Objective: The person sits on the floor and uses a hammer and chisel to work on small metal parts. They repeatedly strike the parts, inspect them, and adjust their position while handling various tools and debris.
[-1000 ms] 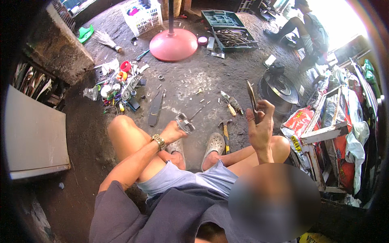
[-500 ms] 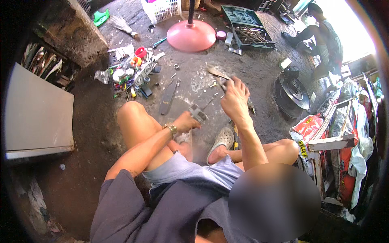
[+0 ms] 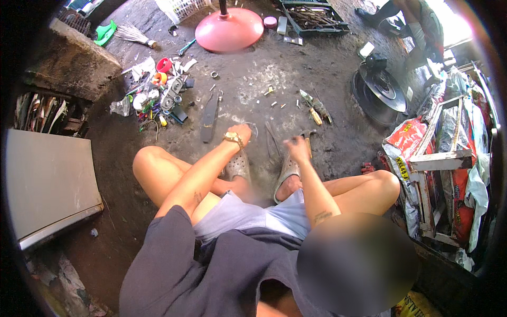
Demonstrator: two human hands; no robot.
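Grip, left hand (image 3: 240,133): fingers closed on a grey metal piece (image 3: 254,129), only its edge showing; grip, right hand (image 3: 299,150): fingers bent, blurred, contents I cannot tell from here; hammer (image 3: 308,134), one: just beside the right hand; flat dark bar (image 3: 209,119), one: on floor (image 3: 182,138), near the left hand; clogs (image 3: 239,166), pale, pair: worn

Hammer (image 3: 308,134): dull metal head. Watch (image 3: 233,137): shiny gold-toned metal. Clogs (image 3: 238,165): matt, rubbery. Shirt (image 3: 227,274): matt cloth. Stand base (image 3: 229,33): smooth, glossy. Floor (image 3: 325,68): rough, mostly matt. Crate (image 3: 179,9): plastic.
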